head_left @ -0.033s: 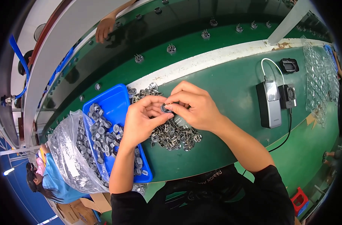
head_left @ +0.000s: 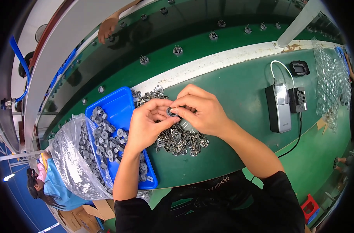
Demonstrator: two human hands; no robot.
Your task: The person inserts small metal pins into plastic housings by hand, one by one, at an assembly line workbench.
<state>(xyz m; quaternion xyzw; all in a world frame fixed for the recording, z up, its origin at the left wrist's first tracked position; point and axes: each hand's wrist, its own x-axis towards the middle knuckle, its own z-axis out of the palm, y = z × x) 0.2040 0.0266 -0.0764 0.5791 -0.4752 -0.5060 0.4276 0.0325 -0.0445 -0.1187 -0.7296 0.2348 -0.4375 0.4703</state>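
Between my two hands, above the table, is a small round dark part with a grey rim (head_left: 171,112). My left hand (head_left: 148,122) has its fingers curled round the part's left side. The thumb and fingertips of my right hand (head_left: 200,110) pinch it from the right. My fingers cover much of it. Below lies a heap of round metal-pinned parts (head_left: 180,141), and more pinned parts (head_left: 155,93) lie behind my left hand. Left of my left forearm, a blue tray (head_left: 120,101) holds many grey round caps (head_left: 107,136).
A clear plastic bag (head_left: 70,151) of grey caps leans against the tray. Beyond a white ledge (head_left: 208,64), a green belt carries spaced parts (head_left: 177,50); another person's hand (head_left: 107,29) reaches over it. To the right stand a power bank (head_left: 278,108) with cables and bubble wrap (head_left: 330,89).
The other person's hand over the belt has shifted slightly down and left. My own hands and the part between them look the same.
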